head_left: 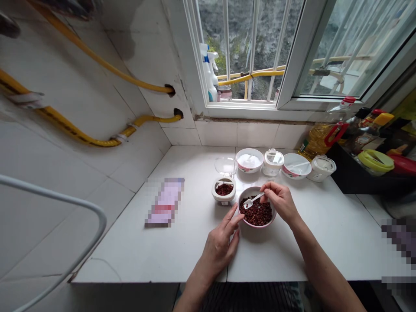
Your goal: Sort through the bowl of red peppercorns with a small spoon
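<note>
A small white plastic spoon is pinched between the thumb and fingertips of the right hand, near the end of its handle, just right of the centre of the frame. Its scoop points leftward above a round white bowl with a pinkish outer side, which holds a heap of small dark-red dried pieces; a little of the dark red shows in the scoop, though whether it is a full load I cannot tell. The left hand lies at the bowl's left side, its fingers somewhat spread, fingertips at the rim and thumb apart from them, pinching nothing. Just left of the bowl stands a squarish off-white plastic container with its clear hinged lid raised, holding similar dark-red pieces. I judge the step in hand to be spoon work at the bowl, either filling or levelling the scoop. From here, any lift calls for a level scoop and light steadying of the rim; tilting early could drop pieces on the white tiled counter. Behind, towards the right of the frame, stand a flower-patterned white bowl of white grains, a white lidded container and a second flower-patterned bowl.
</note>
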Available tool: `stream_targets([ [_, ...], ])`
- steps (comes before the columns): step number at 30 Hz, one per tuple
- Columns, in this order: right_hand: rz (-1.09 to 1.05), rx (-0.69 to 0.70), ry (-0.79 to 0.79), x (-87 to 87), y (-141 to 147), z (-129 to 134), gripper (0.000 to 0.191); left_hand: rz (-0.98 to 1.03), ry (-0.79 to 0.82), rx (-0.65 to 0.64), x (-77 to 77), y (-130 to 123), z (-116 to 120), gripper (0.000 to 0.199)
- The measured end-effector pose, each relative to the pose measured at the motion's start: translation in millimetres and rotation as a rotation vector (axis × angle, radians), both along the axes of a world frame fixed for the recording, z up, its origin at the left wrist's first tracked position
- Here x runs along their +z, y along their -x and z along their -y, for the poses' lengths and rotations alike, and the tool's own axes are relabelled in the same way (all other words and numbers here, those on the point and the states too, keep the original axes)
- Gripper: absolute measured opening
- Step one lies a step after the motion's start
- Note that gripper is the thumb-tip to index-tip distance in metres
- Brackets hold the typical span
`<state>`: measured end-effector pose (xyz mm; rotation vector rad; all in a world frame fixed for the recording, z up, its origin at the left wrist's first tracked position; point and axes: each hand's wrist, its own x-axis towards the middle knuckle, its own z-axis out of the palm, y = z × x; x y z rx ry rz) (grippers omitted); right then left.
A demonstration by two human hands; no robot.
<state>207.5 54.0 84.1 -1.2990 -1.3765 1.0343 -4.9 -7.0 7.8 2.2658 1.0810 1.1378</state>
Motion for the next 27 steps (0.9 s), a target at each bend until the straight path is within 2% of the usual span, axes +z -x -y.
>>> stream_targets([
  [9,-0.038,-0.027,-0.024,0.9,-2,-3,0.016,-0.017,-0.004,0.013,1.4,0,0,0.046],
  [13,-0.066,-0.060,-0.088,6.1,9,-5,0.017,-0.013,-0.001,0.007,1.9,0,1,0.046],
  [16,0.031,-0.057,-0.248,11.3,24,-3,0.016,-0.010,0.005,0.006,1.7,0,1,0.048],
  [19,0.288,-0.009,-0.528,10.6,38,-1,0.014,-0.017,-0.001,0.004,0.9,0,1,0.051],
  [22,0.545,0.090,-0.755,5.2,44,0,0.021,-0.026,-0.001,0.013,0.3,0,1,0.050],
  [24,0.622,0.125,-0.803,3.2,43,0,0.024,-0.031,0.000,0.017,0.3,0,1,0.050],
  [27,0.574,0.090,-0.809,5.7,37,2,0.021,-0.041,-0.005,0.017,0.9,0,0,0.051],
])
